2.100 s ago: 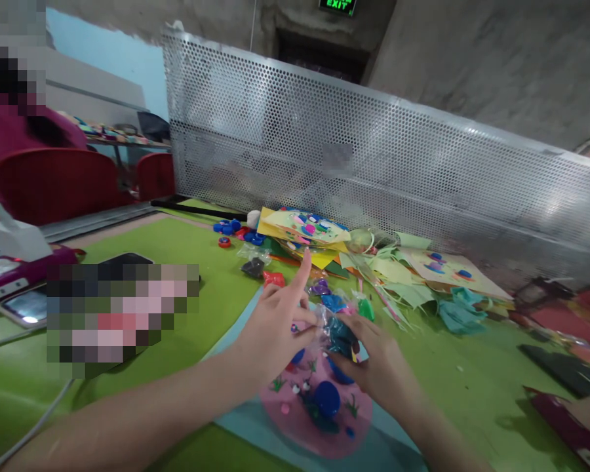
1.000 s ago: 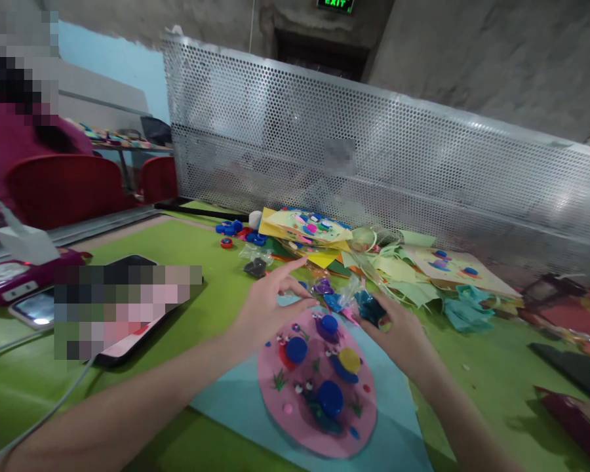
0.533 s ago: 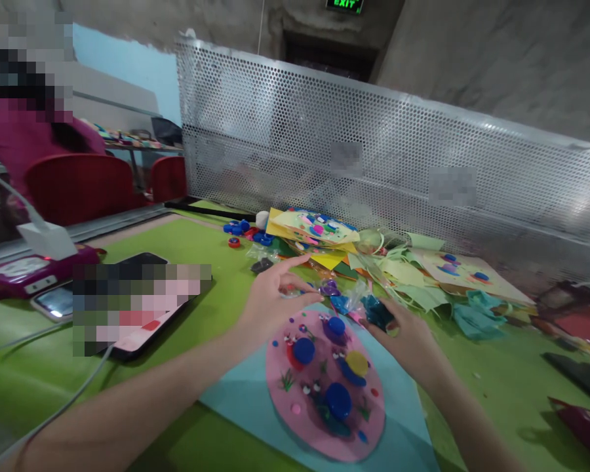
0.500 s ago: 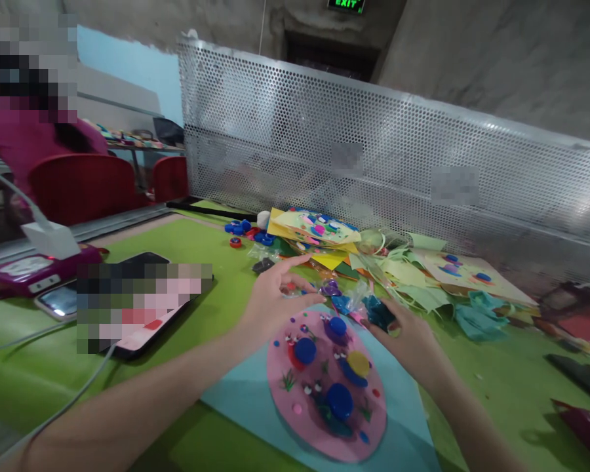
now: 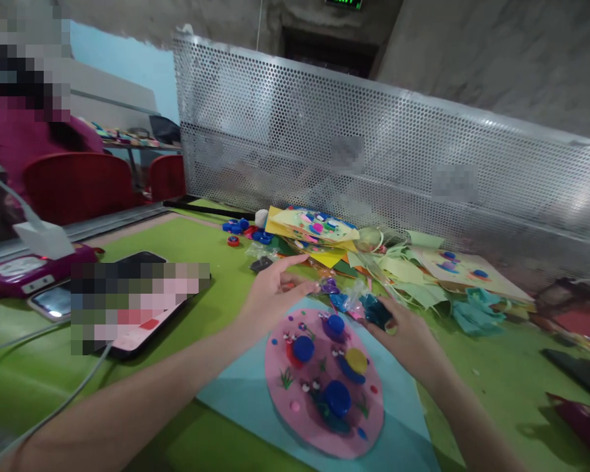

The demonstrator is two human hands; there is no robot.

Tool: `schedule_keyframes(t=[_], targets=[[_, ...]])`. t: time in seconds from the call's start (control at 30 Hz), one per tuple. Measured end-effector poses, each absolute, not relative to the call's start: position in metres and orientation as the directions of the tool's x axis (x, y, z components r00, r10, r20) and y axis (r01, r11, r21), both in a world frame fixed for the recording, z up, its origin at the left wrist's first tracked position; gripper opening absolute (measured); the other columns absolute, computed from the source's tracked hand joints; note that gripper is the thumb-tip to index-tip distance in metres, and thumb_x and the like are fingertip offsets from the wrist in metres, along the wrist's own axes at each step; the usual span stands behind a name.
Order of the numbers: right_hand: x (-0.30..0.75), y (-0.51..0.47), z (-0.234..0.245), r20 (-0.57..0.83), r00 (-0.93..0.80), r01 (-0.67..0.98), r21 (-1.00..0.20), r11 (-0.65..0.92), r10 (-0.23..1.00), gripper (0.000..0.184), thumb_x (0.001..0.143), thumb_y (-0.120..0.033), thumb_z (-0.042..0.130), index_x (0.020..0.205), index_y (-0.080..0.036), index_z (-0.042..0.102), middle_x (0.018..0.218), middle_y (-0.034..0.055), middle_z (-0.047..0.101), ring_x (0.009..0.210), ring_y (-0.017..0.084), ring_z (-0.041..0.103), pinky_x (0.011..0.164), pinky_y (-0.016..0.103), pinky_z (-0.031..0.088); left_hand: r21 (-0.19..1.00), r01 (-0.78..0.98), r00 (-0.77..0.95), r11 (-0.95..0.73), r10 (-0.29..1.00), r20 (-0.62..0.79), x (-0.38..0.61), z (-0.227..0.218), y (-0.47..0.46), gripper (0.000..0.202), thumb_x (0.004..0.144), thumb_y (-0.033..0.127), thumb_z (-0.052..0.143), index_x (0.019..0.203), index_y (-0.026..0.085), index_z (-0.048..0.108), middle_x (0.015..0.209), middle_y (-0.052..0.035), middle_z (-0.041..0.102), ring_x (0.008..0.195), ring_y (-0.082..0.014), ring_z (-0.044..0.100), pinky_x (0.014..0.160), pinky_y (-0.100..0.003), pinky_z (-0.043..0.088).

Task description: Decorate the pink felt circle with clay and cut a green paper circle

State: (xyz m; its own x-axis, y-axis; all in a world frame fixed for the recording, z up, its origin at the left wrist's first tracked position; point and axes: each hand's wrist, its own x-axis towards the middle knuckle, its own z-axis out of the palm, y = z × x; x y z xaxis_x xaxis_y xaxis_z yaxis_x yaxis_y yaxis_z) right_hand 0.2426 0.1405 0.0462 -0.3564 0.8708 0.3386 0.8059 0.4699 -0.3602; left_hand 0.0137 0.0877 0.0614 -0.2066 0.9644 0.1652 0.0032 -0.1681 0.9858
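Note:
A pink oval board lies on a light blue sheet in front of me. On it are bottle caps made into small creatures with googly eyes, such as a yellow cap and a blue cap, plus green grass tufts and dots. Past its far left edge, my left hand hovers with index finger stretched out and thumb apart; I see nothing held. At the far right edge my right hand has its fingers around a dark teal clay packet. Beside that packet lie blue clay and clear plastic wrap.
Behind my hands lie stacked craft sheets, loose bottle caps, green paper scraps and crumpled teal paper. Phones and a purple power strip with cables are at left. A perforated metal partition bounds the table. Someone sits beyond.
My left thumb has moved nearer to its curled fingers. My right hand stays at the teal packet. The whole view has shifted slightly.

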Motion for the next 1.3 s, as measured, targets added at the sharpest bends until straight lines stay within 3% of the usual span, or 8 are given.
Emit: schedule_keyframes(t=[0.17,0.3,0.57,0.73,0.87,1.03,1.13,1.3], targets=[[0.243,0.138,0.048,0.321,-0.379,0.81,-0.339,0.479,0.868,0.036,0.079,-0.043,0.053,0.104,-0.019,0.063,0.096,0.008,0.07,0.066,0.02,0.061,0.063,0.032,0.05,0.992,-0.059,-0.171,-0.107,0.981,0.096,0.014,0.06,0.089,0.057,0.065,0.025,0.074,0.117,0.016,0.053,0.071,0.0009,0.071,0.074,-0.0155,0.066,0.069,-0.027,0.047],[0.242,0.137,0.05,0.302,-0.398,0.806,-0.336,0.487,0.866,0.036,0.079,-0.039,0.055,0.107,-0.019,0.062,0.098,0.0088,0.069,0.073,0.023,0.064,0.066,0.034,0.051,0.992,-0.073,-0.143,-0.102,0.986,0.091,0.014,0.059,0.089,0.06,0.061,0.023,0.076,0.115,0.012,0.053,0.062,0.0055,0.065,0.062,-0.0121,0.061,0.062,-0.025,0.044],[0.238,0.128,0.05,0.298,-0.549,0.708,-0.331,0.624,0.781,0.042,0.079,-0.034,0.056,0.116,-0.014,0.057,0.11,0.0145,0.067,0.098,0.029,0.063,0.082,0.044,0.051,0.994,-0.062,-0.04,-0.085,0.996,0.083,0.015,0.056,0.086,0.091,0.063,0.02,0.077,0.139,0.017,0.028,0.071,-0.001,0.074,0.051,-0.0121,0.058,0.049,-0.024,0.044],[0.237,0.123,0.047,0.291,-0.574,0.688,-0.336,0.644,0.765,0.042,0.076,-0.028,0.058,0.117,-0.018,0.058,0.118,0.0135,0.065,0.109,0.03,0.059,0.091,0.048,0.047,0.988,0.081,-0.001,-0.13,0.991,0.131,0.017,0.056,0.081,0.079,0.07,0.03,0.072,0.138,0.025,0.033,0.084,-0.0029,0.076,0.047,-0.0096,0.053,0.05,-0.024,0.044],[0.238,0.124,0.047,0.283,-0.57,0.699,-0.326,0.636,0.771,0.042,0.077,-0.029,0.057,0.118,-0.018,0.057,0.118,0.0135,0.064,0.11,0.03,0.059,0.091,0.048,0.047,0.992,0.071,0.052,-0.102,0.994,0.099,0.018,0.058,0.08,0.077,0.069,0.025,0.071,0.138,0.025,0.034,0.098,-0.0053,0.074,0.047,-0.0089,0.054,0.052,-0.026,0.047],[0.239,0.127,0.049,0.28,-0.575,0.696,-0.327,0.64,0.769,0.042,0.079,-0.033,0.057,0.117,-0.017,0.056,0.113,0.0141,0.066,0.104,0.03,0.061,0.085,0.046,0.049,0.993,0.054,0.05,-0.105,0.993,0.103,0.02,0.059,0.078,0.078,0.069,0.02,0.071,0.138,0.025,0.034,0.084,-0.0019,0.075,0.046,-0.0104,0.058,0.053,-0.025,0.048],[0.24,0.129,0.048,0.299,-0.579,0.686,-0.323,0.652,0.758,0.041,0.079,-0.031,0.057,0.118,-0.019,0.056,0.11,0.0119,0.068,0.101,0.028,0.063,0.084,0.044,0.05,0.974,0.15,0.023,-0.17,0.985,0.169,0.02,0.057,0.079,0.072,0.069,0.024,0.072,0.134,0.026,0.04,0.077,0.0007,0.074,0.047,-0.0111,0.057,0.052,-0.025,0.047],[0.238,0.126,0.046,0.321,-0.598,0.661,-0.32,0.678,0.734,0.038,0.075,-0.028,0.06,0.113,-0.02,0.059,0.109,0.0103,0.069,0.1,0.028,0.064,0.084,0.041,0.051,0.915,0.257,0.041,-0.312,0.949,0.312,0.022,0.05,0.078,0.066,0.072,0.024,0.069,0.132,0.027,0.042,0.079,0.0016,0.072,0.069,-0.0153,0.061,0.063,-0.026,0.045]])
